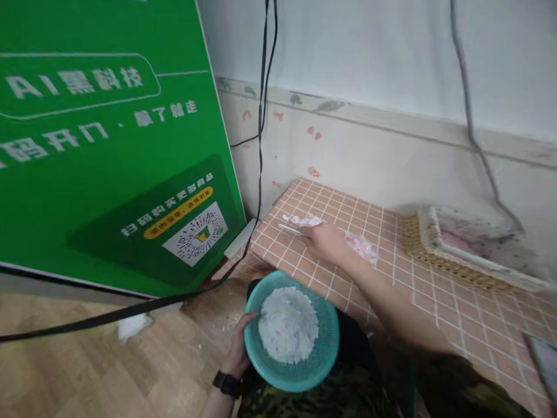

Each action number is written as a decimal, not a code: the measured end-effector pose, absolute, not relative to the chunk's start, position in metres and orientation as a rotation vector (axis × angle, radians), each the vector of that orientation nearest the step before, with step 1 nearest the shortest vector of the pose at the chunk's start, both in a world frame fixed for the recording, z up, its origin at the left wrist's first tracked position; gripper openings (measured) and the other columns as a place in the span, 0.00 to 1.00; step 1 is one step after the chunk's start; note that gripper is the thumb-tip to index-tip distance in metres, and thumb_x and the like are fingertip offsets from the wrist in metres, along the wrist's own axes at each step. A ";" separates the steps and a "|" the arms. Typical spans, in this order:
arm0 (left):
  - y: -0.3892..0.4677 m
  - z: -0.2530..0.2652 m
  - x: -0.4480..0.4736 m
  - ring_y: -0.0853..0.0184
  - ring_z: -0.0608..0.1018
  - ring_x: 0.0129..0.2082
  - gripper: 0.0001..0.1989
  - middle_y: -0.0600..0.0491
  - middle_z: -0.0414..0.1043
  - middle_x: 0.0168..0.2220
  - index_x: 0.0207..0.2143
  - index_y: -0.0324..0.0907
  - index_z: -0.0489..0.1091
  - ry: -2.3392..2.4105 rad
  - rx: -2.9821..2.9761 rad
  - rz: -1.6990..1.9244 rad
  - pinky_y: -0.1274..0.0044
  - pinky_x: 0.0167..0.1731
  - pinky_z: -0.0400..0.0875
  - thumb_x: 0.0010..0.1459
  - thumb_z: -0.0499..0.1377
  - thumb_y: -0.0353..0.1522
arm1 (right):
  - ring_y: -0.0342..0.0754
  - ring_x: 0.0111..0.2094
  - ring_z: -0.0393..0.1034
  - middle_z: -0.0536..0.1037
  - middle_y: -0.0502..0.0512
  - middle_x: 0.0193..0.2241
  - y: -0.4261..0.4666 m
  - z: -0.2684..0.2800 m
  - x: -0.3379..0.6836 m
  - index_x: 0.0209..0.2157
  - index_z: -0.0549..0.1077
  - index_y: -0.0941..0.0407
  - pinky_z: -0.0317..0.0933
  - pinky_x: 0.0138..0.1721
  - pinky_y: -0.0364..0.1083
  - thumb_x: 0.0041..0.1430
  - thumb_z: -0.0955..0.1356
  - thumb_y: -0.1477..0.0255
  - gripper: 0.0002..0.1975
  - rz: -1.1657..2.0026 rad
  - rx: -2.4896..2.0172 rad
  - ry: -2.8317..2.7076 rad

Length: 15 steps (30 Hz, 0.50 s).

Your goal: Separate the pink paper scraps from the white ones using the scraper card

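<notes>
A round teal plastic basket [332,342] rests on my lap, with a heap of whitish small pieces [288,325] flecked with pink inside it. My left hand [242,337] grips the basket's left rim, thumb over the edge. Over the tiled tabletop, my right hand [324,241] is closed around a thin white strip [290,229]. Pink-and-white scraps [307,220] show right beside that strip; blur hides whether they are held too. Behind my right wrist, a patch of pink-and-white bits [362,248] lies on the table.
The tiled table [339,203] stands against the wall. A woven tray [452,264] with a white liner sits at its right. A dark cable [261,145] hangs before the green panel [130,174]. A dark flat object [543,360] lies at the right edge.
</notes>
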<state>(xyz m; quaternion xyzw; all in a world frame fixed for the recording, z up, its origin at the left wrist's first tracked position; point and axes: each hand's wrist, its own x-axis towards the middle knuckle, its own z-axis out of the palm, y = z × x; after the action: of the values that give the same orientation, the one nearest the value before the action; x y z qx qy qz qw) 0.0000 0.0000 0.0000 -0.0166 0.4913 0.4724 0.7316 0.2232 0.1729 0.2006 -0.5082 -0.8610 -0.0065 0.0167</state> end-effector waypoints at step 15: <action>-0.008 0.000 0.024 0.59 0.79 0.27 0.10 0.47 0.79 0.27 0.31 0.35 0.75 1.003 0.008 0.998 0.68 0.36 0.70 0.48 0.61 0.34 | 0.51 0.33 0.72 0.76 0.62 0.36 0.104 0.191 0.183 0.44 0.67 0.61 0.60 0.30 0.46 0.56 0.60 0.78 0.14 -0.007 -1.566 -2.642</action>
<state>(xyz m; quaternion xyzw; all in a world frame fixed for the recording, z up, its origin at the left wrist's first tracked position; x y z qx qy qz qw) 0.0240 -0.0076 0.0004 0.0037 0.4609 0.4583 0.7600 0.1829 0.1041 0.1908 -0.5095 -0.8597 -0.0023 0.0352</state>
